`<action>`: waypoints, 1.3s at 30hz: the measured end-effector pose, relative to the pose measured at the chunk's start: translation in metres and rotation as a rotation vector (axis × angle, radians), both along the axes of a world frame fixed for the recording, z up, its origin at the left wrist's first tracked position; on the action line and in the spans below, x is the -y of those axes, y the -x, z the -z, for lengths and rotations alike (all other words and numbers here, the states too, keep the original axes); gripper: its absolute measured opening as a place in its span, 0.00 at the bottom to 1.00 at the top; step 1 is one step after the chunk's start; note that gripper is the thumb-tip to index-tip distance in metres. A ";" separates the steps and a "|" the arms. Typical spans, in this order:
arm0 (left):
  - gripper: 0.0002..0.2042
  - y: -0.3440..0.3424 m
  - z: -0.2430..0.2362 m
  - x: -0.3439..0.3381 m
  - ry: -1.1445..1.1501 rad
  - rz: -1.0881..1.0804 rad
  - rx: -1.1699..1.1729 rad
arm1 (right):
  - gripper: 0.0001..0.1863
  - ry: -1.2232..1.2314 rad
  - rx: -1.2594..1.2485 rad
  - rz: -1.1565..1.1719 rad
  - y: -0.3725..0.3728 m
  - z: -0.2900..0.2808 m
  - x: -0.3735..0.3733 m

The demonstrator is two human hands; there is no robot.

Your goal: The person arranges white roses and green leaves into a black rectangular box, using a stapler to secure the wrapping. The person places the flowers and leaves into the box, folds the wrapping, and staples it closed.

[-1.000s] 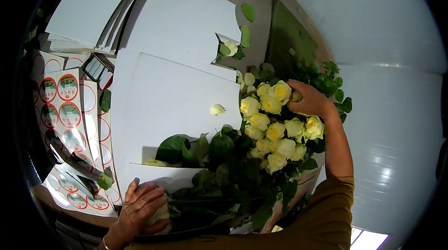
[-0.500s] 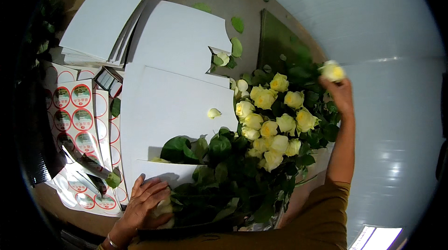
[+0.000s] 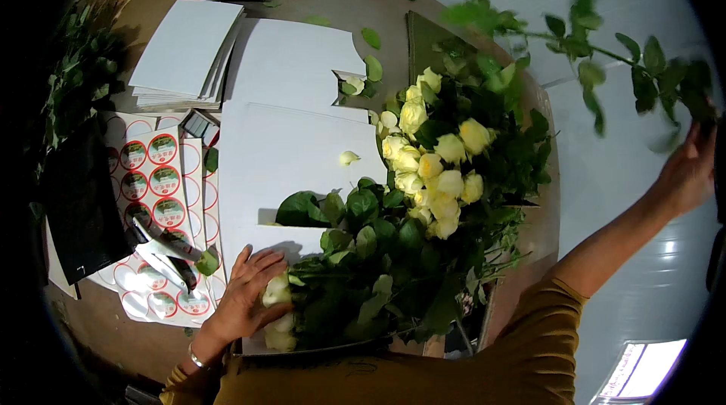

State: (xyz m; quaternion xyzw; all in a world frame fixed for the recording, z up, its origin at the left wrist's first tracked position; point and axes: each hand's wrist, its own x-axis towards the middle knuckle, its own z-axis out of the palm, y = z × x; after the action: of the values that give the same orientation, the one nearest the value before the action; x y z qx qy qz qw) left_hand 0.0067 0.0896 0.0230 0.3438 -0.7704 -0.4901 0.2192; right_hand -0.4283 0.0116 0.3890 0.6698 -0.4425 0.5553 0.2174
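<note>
In the head view, the right hand [image 3: 688, 170] reaches far out to the right, its fingers apparently closed around one end of a leafy stem [image 3: 601, 51]. The dark rim swallows the fingertips, so whether a bloom sits in that grip cannot be told. The stem slants up and leftward, blurred at its far end, in front of the pale wall [image 3: 609, 148] and above the leaves of the bunch.

The left hand [image 3: 246, 295] is partly open, fingers spread and loosely curved beside the pale roses [image 3: 280, 340] at the lower left of the foliage; how firmly it presses is hidden. The yellow roses [image 3: 429, 167] lie heads together at the right edge of the white card [image 3: 295, 140], where a loose petal [image 3: 349, 158] rests.

To handle the stem well, I would judge, the right hand should pinch it firmly but lightly and lift it wide of the bunch, so its leaves do not snag the neighbours. The left hand does best to steady gently, without squeezing, as the petals look easily bruised. The tool [image 3: 155, 250] on the sticker sheets [image 3: 149, 180] lies safely apart.
</note>
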 end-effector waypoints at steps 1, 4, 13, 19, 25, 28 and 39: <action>0.33 0.000 -0.001 -0.002 0.011 -0.008 0.001 | 0.12 -0.019 0.078 -0.045 -0.008 0.000 -0.007; 0.32 -0.001 0.004 -0.004 0.060 -0.019 -0.021 | 0.10 -0.126 0.295 -0.160 -0.011 0.028 -0.003; 0.30 -0.006 0.008 -0.012 0.177 -0.074 -0.007 | 0.12 0.059 -0.408 0.505 -0.079 0.060 -0.068; 0.29 -0.009 0.020 -0.018 0.170 -0.115 -0.042 | 0.18 -1.193 -0.599 -0.260 -0.206 0.224 -0.059; 0.29 -0.005 0.020 -0.012 0.195 -0.103 -0.066 | 0.19 -1.357 -0.162 -0.453 -0.214 0.337 -0.057; 0.30 -0.007 0.016 -0.007 0.214 -0.055 -0.029 | 0.20 -1.481 -0.059 -0.483 -0.216 0.345 -0.060; 0.43 -0.008 -0.003 0.018 0.271 0.092 0.139 | 0.19 -1.445 -0.201 -0.540 -0.215 0.347 -0.051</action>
State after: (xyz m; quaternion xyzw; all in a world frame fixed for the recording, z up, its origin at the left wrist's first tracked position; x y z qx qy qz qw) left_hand 0.0144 0.0721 0.0265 0.3086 -0.8578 -0.3662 0.1870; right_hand -0.2131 0.0631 0.0421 0.7771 -0.4944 0.0993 -0.3766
